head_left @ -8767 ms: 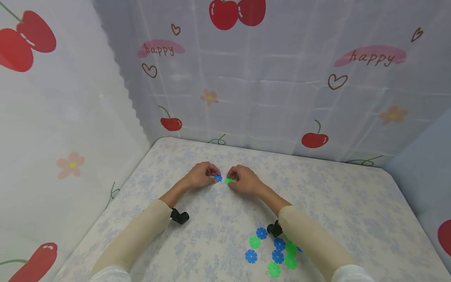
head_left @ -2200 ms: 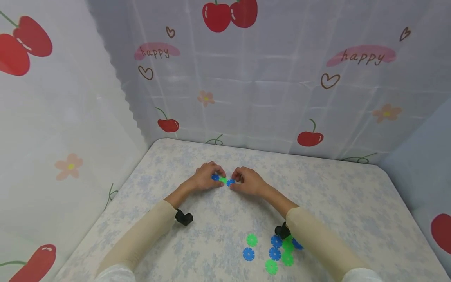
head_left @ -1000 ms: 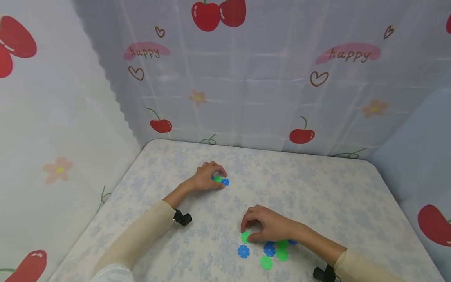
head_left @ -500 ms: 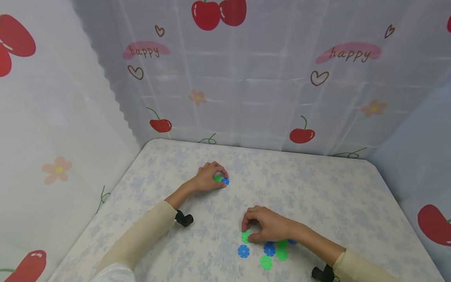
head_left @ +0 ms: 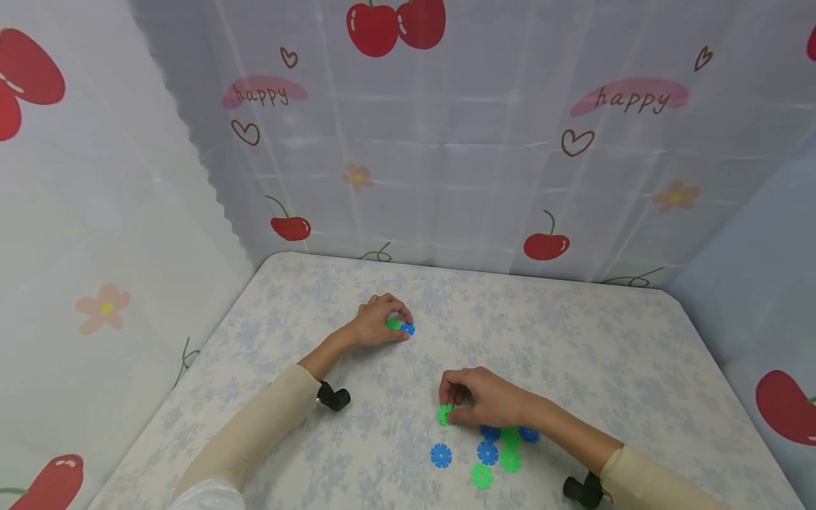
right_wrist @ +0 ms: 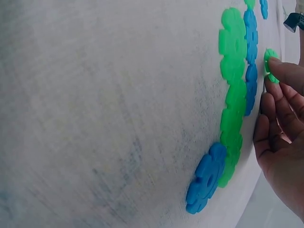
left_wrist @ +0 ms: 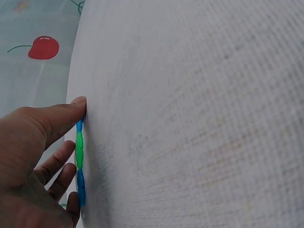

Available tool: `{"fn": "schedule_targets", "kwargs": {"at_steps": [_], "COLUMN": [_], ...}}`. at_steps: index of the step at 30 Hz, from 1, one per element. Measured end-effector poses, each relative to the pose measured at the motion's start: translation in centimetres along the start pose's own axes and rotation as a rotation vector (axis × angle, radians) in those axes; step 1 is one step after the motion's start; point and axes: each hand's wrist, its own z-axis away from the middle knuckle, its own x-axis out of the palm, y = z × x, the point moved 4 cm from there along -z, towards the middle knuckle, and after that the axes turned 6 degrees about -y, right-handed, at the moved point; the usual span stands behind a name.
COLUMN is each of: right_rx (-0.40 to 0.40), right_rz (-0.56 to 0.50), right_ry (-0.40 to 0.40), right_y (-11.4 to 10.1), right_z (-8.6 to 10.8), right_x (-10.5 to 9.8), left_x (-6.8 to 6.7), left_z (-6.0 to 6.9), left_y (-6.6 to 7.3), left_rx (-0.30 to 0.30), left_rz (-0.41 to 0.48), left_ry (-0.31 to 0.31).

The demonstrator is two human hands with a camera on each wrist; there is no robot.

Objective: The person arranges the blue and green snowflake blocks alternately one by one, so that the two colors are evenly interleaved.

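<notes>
My right hand (head_left: 487,397) pinches a green snowflake disc (head_left: 444,414) by its edge between thumb and fingers, tilted up beside the pile. In the right wrist view this green disc (right_wrist: 270,65) stands out past the thumb. Farther back on the table, my left hand (head_left: 376,322) curls around a short row of snowflake discs, thumb and forefinger at its blue end disc (head_left: 408,329). A green disc (head_left: 394,324) adjoins it under the palm. From the left wrist, the row appears edge-on as blue, green (left_wrist: 80,151) and blue.
Several loose blue and green snowflake discs lie near the right forearm, among them a blue disc (head_left: 440,455) and a green disc (head_left: 482,476). Some overlap. The patterned tabletop (head_left: 357,439) ends at a cherry-printed curtain (head_left: 472,184) behind.
Since the earliest frames, my right hand has left the row and come back to the pile. Over the last half second it has lifted a green disc slightly. My left hand stays almost still.
</notes>
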Motion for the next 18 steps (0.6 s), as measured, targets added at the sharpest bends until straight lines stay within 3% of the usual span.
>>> {"fn": "schedule_targets", "kwargs": {"at_steps": [18], "right_rx": [0.051], "right_rz": [0.040], "right_ry": [0.086], "right_y": [1.4], "right_z": [-1.3], "right_x": [-1.2], "left_x": [0.0], "left_z": [0.0], "left_y": [-0.1], "left_rx": [0.000], "left_rz": [0.008], "left_ry": [-0.003]}}
